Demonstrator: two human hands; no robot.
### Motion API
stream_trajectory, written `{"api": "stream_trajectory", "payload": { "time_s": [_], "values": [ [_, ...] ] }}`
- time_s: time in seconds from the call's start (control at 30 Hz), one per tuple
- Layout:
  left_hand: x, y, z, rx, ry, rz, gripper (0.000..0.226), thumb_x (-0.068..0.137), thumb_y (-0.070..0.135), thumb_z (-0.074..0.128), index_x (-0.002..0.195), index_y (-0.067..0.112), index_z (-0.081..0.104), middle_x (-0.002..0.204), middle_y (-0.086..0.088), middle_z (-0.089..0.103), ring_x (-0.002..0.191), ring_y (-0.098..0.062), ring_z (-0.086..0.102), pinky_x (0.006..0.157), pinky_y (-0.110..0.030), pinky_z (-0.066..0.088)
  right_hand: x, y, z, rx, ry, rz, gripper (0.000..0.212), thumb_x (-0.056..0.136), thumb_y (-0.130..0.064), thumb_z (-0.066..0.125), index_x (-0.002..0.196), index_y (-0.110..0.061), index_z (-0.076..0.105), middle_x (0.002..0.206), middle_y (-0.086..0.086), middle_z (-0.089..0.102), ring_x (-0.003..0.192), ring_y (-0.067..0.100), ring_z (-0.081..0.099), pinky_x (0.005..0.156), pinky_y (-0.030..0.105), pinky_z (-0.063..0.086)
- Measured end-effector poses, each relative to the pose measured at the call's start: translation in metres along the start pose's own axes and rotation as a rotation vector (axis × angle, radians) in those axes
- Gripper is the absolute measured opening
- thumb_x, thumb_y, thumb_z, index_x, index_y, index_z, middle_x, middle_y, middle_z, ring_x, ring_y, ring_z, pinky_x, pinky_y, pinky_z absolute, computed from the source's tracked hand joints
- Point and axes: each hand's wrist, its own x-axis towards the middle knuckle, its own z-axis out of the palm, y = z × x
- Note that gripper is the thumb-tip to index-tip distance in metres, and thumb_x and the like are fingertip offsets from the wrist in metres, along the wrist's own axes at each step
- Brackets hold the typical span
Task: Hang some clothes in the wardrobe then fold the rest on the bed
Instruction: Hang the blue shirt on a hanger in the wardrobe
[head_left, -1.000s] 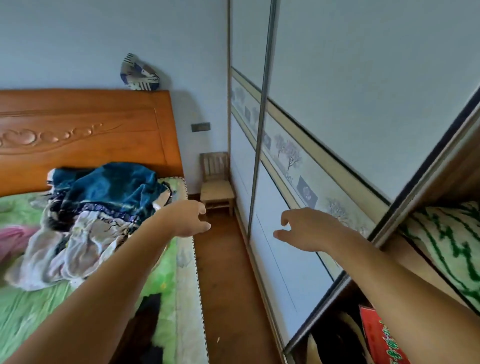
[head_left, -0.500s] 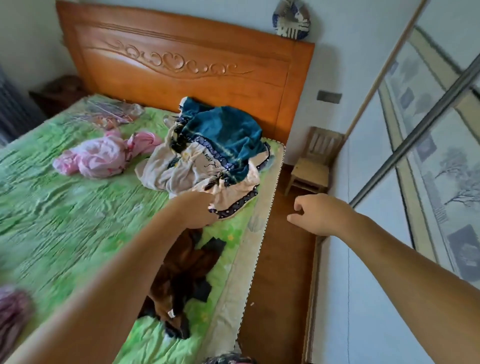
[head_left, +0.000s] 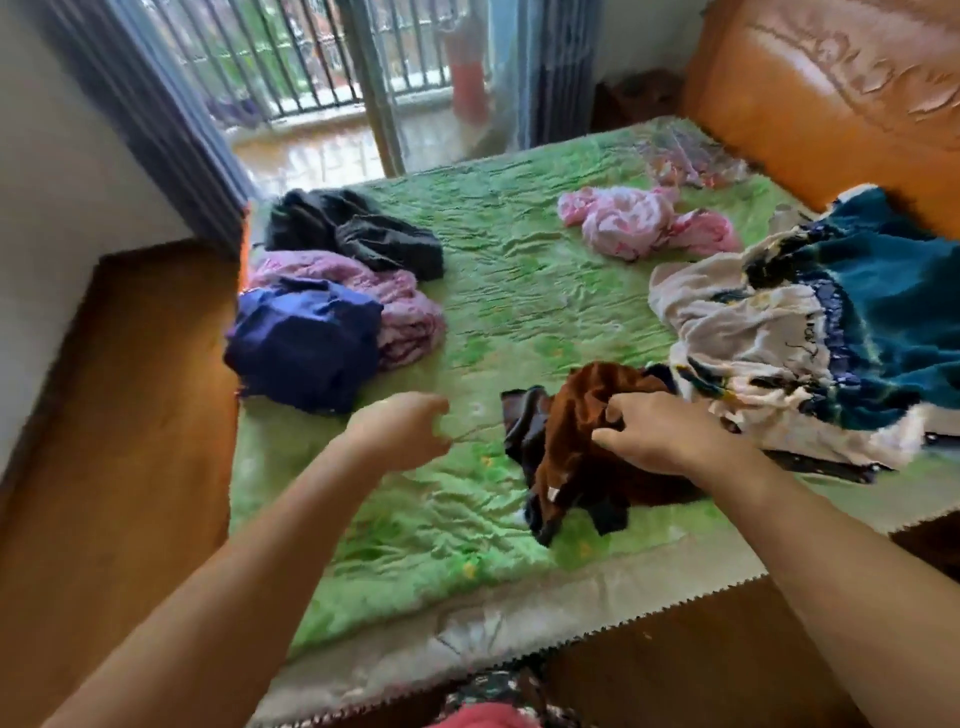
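Note:
A brown and black garment lies crumpled near the front edge of the green bed. My right hand rests on it with the fingers pinching the brown cloth. My left hand hovers over the bare green cover to its left, fingers loosely curled, holding nothing. A teal, white and navy pile lies at the right. A pink garment sits further back. At the left are a navy garment, a mauve one and a black one.
The orange wooden headboard rises at the right. Brown wooden floor runs along the bed's left side. A barred window with dark curtains stands behind the bed. A clear plastic bag lies near the headboard.
My view has swung left from the wardrobe doors to the bed. My right hand has come down onto the brown garment and my left hand has moved off the clothes pile.

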Motion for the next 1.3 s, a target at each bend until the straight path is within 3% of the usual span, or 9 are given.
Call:
{"api": "stream_trajectory", "payload": {
  "time_s": [0.13,0.27,0.4,0.53,0.9,1.17,1.3],
  "values": [
    [-0.064,-0.06,0.02,-0.07,0.018,-0.194,0.054,0.09,0.047,0.064,0.138,0.026,0.053,0.135,0.0,0.06,0.123,-0.023,0.057,0.098,-0.036,0.05,0.013,-0.072,0.012,-0.065,-0.008,-0.185,0.031,0.095,-0.056,0.05,0.097,-0.026,0.057,0.105,0.002,0.064,0.093,0.025,0.06,0.075,0.038,0.051],
    [-0.109,-0.102,0.028,-0.118,0.03,-0.304,0.052,0.09,0.049,0.06,0.137,0.028,0.052,0.135,0.001,0.06,0.121,-0.022,0.058,0.095,-0.037,0.051,0.016,-0.137,0.019,-0.137,-0.005,-0.289,0.039,0.093,-0.06,0.051,0.111,-0.026,0.059,0.119,0.003,0.067,0.105,0.026,0.062,0.086,0.04,0.053],
    [-0.134,-0.145,0.033,-0.164,0.043,-0.346,0.052,0.09,0.047,0.058,0.139,0.03,0.051,0.137,0.002,0.059,0.122,-0.02,0.057,0.096,-0.04,0.051,0.018,-0.192,0.025,-0.185,0.015,-0.335,0.047,0.094,-0.061,0.051,0.125,-0.027,0.059,0.128,0.004,0.064,0.116,0.026,0.06,0.089,0.038,0.051],
    [-0.148,-0.198,0.036,-0.186,0.067,-0.349,0.054,0.09,0.048,0.056,0.14,0.029,0.05,0.136,0.001,0.06,0.121,-0.02,0.057,0.095,-0.042,0.053,0.026,-0.251,0.034,-0.178,0.028,-0.358,0.047,0.092,-0.06,0.054,0.122,-0.024,0.06,0.127,0.007,0.065,0.115,0.028,0.06,0.093,0.04,0.052],
    [-0.185,-0.361,0.05,-0.215,0.077,-0.368,0.051,0.093,0.045,0.057,0.141,0.03,0.049,0.137,0.003,0.06,0.116,-0.018,0.06,0.087,-0.041,0.057,0.052,-0.433,0.076,-0.224,0.008,-0.397,0.042,0.093,-0.061,0.052,0.116,-0.027,0.06,0.123,0.005,0.065,0.112,0.028,0.062,0.082,0.034,0.049],
    [-0.264,-0.438,0.073,-0.302,0.127,-0.668,0.049,0.097,0.043,0.056,0.144,0.032,0.045,0.14,0.004,0.057,0.116,-0.019,0.061,0.088,-0.04,0.058,0.06,-0.571,0.101,-0.309,-0.023,-0.682,0.045,0.093,-0.062,0.052,0.123,-0.03,0.059,0.118,-0.001,0.067,0.105,0.023,0.065,0.082,0.033,0.053],
    [-0.322,-0.477,0.087,-0.353,0.132,-0.833,0.052,0.098,0.045,0.056,0.146,0.034,0.042,0.147,0.005,0.052,0.125,-0.02,0.057,0.093,-0.037,0.056,0.049,-0.638,0.121,-0.355,-0.068,-0.811,0.039,0.096,-0.053,0.052,0.121,-0.025,0.061,0.113,0.002,0.068,0.102,0.026,0.065,0.083,0.036,0.055]
  ]
}}
